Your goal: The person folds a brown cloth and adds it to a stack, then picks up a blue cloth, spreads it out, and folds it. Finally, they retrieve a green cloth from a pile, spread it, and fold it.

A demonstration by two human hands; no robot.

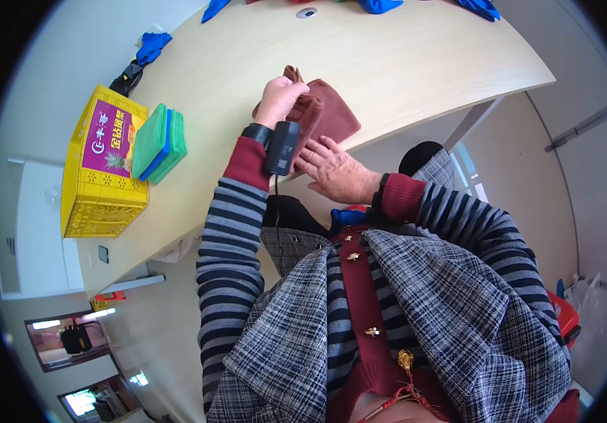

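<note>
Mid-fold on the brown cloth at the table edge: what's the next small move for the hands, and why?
Probably bring the left hand toward the right hand, laying the gathered part over. The left hand's grip pinches a raised bunch of the brown cloth, while the right hand lies flat on the cloth's near edge at the rim of the table, pinning it. The cloth looks only partly folded.

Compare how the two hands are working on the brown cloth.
The left hand is curled, pinching up a fold of the brown cloth; the right hand lies flat and open, pressing the cloth's near edge. The left hand sits farther onto the table; the right is at its near edge. The left wrist carries a black device; the right wrist shows only a dark band. Both hands touch the cloth.
</note>
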